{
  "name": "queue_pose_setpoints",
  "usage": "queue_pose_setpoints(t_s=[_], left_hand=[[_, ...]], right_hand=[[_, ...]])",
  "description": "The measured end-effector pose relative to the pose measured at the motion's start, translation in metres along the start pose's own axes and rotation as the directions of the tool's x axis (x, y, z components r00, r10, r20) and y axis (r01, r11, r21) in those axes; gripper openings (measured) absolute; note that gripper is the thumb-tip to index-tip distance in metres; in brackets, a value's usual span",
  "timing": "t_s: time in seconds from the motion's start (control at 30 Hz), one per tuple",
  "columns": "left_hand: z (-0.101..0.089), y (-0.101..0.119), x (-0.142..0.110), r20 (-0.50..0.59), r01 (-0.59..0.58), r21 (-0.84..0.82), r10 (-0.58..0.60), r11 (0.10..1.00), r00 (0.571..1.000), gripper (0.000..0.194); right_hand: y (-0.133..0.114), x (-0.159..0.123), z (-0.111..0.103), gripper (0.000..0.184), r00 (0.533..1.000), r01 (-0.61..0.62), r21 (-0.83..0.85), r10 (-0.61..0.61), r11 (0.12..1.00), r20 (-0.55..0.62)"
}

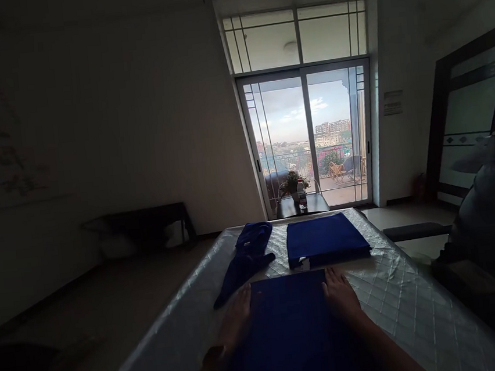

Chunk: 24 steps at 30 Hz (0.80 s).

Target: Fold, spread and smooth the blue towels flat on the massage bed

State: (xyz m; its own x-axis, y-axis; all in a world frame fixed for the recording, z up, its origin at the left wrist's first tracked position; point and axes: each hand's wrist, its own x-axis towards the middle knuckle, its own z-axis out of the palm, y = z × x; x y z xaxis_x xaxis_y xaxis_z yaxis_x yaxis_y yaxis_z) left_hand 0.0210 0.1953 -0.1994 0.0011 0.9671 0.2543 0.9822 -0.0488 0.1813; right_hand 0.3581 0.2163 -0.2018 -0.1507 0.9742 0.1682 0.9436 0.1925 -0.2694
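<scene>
A dark blue folded cloth [294, 327] lies on the quilted bed in front of me. My left hand [237, 312] rests along its left edge, fingers stretched forward. On the opposite edge, near the far right corner, my right hand [342, 293] lies with fingers extended, touching the cloth. Beyond it sits a neatly folded stack of blue fabric [326, 237] with a small white label at its near edge. A crumpled blue garment [248, 255] lies to the left of that stack, close to my left hand.
The pale quilted mattress [397, 287] carries all the cloths. Past its far edge stand a small dark table [285, 209] with a bottle [302, 195] and a potted plant [291, 182], before a glass sliding door [276, 124]. A dark chair [491, 214] is at right.
</scene>
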Motion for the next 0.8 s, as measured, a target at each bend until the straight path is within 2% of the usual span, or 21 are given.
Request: queue_pose_setpoints(t_s=[0.23,0.43,0.6,0.8], left_hand=[[0.006,0.001,0.002,0.033,0.023,-0.082,-0.020,0.996,0.999,0.081],[0.006,0.000,0.003,0.059,0.031,-0.086,-0.026,0.996,0.998,0.089],[0.004,-0.002,0.002,0.070,0.030,-0.087,-0.024,0.996,0.997,0.088],[0.011,-0.002,0.004,0.043,0.036,-0.073,-0.033,0.997,0.999,0.084]], right_hand=[[-0.003,0.002,0.000,0.065,0.999,-0.013,-0.038,0.014,0.999,0.028],[-0.014,-0.004,-0.013,0.063,0.999,-0.027,-0.088,0.030,0.996,0.026],[-0.022,-0.024,-0.021,0.063,0.999,-0.047,-0.106,0.048,0.993,0.012],[-0.019,-0.055,-0.009,0.068,0.998,-0.014,-0.030,0.016,0.999,0.055]])
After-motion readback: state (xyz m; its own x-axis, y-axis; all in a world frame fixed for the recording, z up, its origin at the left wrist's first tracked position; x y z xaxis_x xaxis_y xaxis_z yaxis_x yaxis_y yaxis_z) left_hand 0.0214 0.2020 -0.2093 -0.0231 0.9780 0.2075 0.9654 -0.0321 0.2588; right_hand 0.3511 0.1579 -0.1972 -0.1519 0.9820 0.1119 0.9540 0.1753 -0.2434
